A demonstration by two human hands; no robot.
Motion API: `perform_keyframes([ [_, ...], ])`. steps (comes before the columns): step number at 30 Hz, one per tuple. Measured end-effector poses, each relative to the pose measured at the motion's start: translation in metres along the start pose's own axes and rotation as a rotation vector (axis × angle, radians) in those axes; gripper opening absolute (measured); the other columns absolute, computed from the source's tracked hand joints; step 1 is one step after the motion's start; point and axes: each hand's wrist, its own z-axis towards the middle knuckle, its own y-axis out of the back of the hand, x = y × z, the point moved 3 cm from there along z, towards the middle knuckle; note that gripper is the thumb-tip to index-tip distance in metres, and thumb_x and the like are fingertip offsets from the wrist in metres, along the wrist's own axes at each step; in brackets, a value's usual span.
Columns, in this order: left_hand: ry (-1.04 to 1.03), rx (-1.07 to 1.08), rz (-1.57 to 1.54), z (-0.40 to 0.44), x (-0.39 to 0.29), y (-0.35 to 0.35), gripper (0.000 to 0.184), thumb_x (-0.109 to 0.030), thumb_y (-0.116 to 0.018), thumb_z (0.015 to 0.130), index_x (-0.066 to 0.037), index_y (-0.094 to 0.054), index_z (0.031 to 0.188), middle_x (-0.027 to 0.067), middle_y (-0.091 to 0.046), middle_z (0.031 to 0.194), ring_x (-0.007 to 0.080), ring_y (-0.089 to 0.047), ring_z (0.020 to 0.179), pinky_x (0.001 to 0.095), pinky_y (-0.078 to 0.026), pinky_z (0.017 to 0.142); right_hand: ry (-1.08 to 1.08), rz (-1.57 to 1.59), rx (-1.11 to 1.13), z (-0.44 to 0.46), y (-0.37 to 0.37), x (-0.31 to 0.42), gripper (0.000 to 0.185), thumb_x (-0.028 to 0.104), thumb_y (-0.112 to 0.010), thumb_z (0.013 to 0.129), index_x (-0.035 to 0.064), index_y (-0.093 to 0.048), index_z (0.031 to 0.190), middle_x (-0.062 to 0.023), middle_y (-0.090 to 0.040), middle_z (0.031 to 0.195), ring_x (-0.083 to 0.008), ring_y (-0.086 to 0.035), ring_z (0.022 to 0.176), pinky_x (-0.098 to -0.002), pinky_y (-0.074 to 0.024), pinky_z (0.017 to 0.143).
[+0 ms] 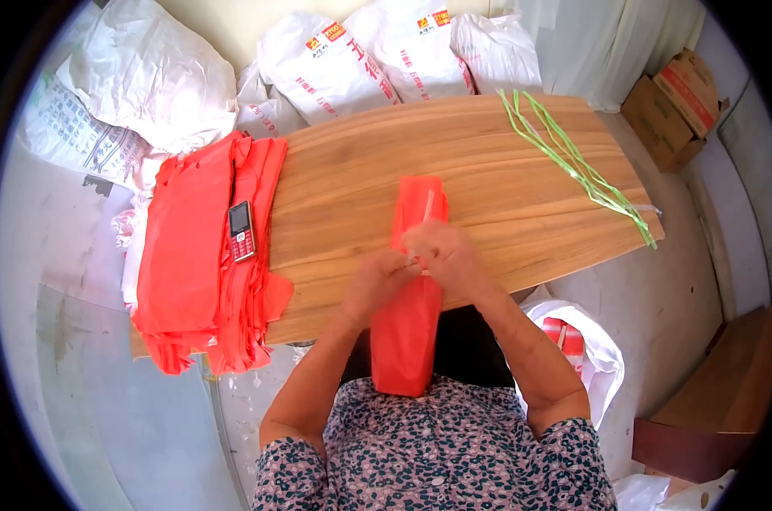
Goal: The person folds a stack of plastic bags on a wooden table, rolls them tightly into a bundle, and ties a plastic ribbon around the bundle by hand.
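Observation:
A long folded red bundle (pixel 406 336) lies across the table's near edge, its lower end against my patterned shirt. Over its middle, my left hand (pixel 388 274) and my right hand (pixel 444 255) meet with fingers pinched together. Between them a thin pale strand shows, too small to make out clearly. Left of them rests a thick stack of red cloth pieces (pixel 181 255) with a phone (pixel 242 230) on top. Green strings (pixel 573 166) lie on the right part of the wooden table (pixel 343 170).
White printed sacks (pixel 326 68) stand behind the table, and more sacks (pixel 147 77) are at the back left. Cardboard boxes (pixel 671 115) sit at the far right. An open white bag (pixel 603 358) and a brown box (pixel 693 443) are at the lower right.

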Motion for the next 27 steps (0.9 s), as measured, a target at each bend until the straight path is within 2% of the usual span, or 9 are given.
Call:
perform_keyframes([
  [2, -0.051, 0.006, 0.144, 0.000, 0.008, 0.000, 0.014, -0.012, -0.059, 0.089, 0.001, -0.064, 0.092, 0.0136, -0.061, 0.081, 0.0160, -0.059, 0.077, 0.0333, -0.048, 0.071, 0.010, 0.130, -0.105, 0.004, 0.004, -0.008, 0.014, 0.008, -0.059, 0.085, 0.0061, -0.065, 0.098, -0.0151, -0.063, 0.087, -0.0338, -0.063, 0.085, -0.0391, -0.0510, 0.072],
  [5, -0.244, -0.107, 0.047, 0.001, 0.010, -0.002, 0.013, -0.011, -0.057, 0.091, 0.000, -0.064, 0.092, 0.0116, -0.060, 0.077, 0.0165, -0.058, 0.074, 0.0333, -0.047, 0.070, -0.055, 0.093, 0.109, -0.004, -0.009, -0.030, 0.016, 0.011, -0.059, 0.086, 0.0059, -0.065, 0.100, -0.0166, -0.064, 0.092, -0.0347, -0.063, 0.090, -0.0401, -0.0505, 0.074],
  [7, -0.144, -0.101, -0.143, 0.000, 0.023, -0.006, 0.014, -0.012, -0.057, 0.094, -0.002, -0.067, 0.097, 0.0059, -0.065, 0.081, 0.0132, -0.058, 0.070, 0.0277, -0.047, 0.065, -0.140, 0.051, 0.364, -0.015, -0.020, -0.037, 0.019, 0.019, -0.060, 0.087, 0.0065, -0.064, 0.100, -0.0164, -0.064, 0.098, -0.0346, -0.062, 0.094, -0.0429, -0.0497, 0.077],
  [11, 0.245, -0.090, -0.537, -0.004, 0.008, 0.000, 0.015, -0.012, -0.058, 0.095, -0.003, -0.069, 0.098, 0.0027, -0.068, 0.083, 0.0105, -0.057, 0.063, 0.0231, -0.045, 0.059, -0.122, -0.078, 0.213, -0.030, -0.017, -0.035, 0.013, 0.017, -0.057, 0.089, 0.0059, -0.062, 0.087, -0.0155, -0.062, 0.086, -0.0336, -0.062, 0.086, -0.0438, -0.0494, 0.071],
  [14, 0.338, -0.146, -0.612, -0.004, -0.004, 0.004, 0.013, -0.011, -0.060, 0.093, -0.003, -0.070, 0.095, 0.0038, -0.069, 0.083, 0.0093, -0.058, 0.062, 0.0224, -0.045, 0.059, -0.165, -0.189, 0.145, -0.036, -0.006, -0.006, 0.012, 0.015, -0.057, 0.088, 0.0063, -0.063, 0.082, -0.0142, -0.061, 0.077, -0.0335, -0.062, 0.074, -0.0436, -0.0487, 0.063],
  [16, 0.324, -0.089, -0.634, -0.003, 0.003, 0.007, 0.010, -0.009, -0.063, 0.090, -0.003, -0.070, 0.093, 0.0046, -0.069, 0.083, 0.0096, -0.058, 0.063, 0.0225, -0.045, 0.059, -0.177, -0.218, 0.129, -0.042, -0.009, 0.000, 0.008, 0.013, -0.061, 0.087, 0.0066, -0.066, 0.085, -0.0137, -0.060, 0.072, -0.0341, -0.061, 0.065, -0.0425, -0.0473, 0.057],
  [20, 0.333, -0.038, -0.675, -0.004, 0.001, 0.006, 0.013, -0.006, -0.064, 0.081, 0.000, -0.067, 0.093, 0.0057, -0.068, 0.086, 0.0095, -0.059, 0.074, 0.0241, -0.048, 0.069, -0.155, -0.164, 0.109, -0.049, -0.017, -0.002, 0.012, 0.014, -0.060, 0.088, 0.0065, -0.064, 0.080, -0.0141, -0.060, 0.070, -0.0340, -0.061, 0.063, -0.0424, -0.0467, 0.054],
  [22, 0.308, -0.087, -0.718, -0.006, -0.007, 0.004, 0.010, -0.005, -0.065, 0.079, 0.000, -0.066, 0.088, 0.0063, -0.068, 0.084, 0.0098, -0.059, 0.074, 0.0241, -0.048, 0.069, -0.154, -0.146, 0.157, -0.049, -0.020, -0.011, 0.013, 0.015, -0.060, 0.088, 0.0065, -0.065, 0.080, -0.0143, -0.060, 0.071, -0.0339, -0.062, 0.064, -0.0423, -0.0469, 0.054],
  [27, 0.277, -0.137, -0.711, -0.008, -0.001, -0.002, 0.005, -0.004, -0.066, 0.079, -0.001, -0.064, 0.083, 0.0049, -0.066, 0.080, 0.0095, -0.058, 0.072, 0.0241, -0.048, 0.067, -0.102, -0.137, 0.358, -0.045, -0.014, -0.022, 0.015, 0.019, -0.059, 0.088, 0.0075, -0.067, 0.084, -0.0142, -0.063, 0.081, -0.0330, -0.063, 0.076, -0.0445, -0.0495, 0.064],
])
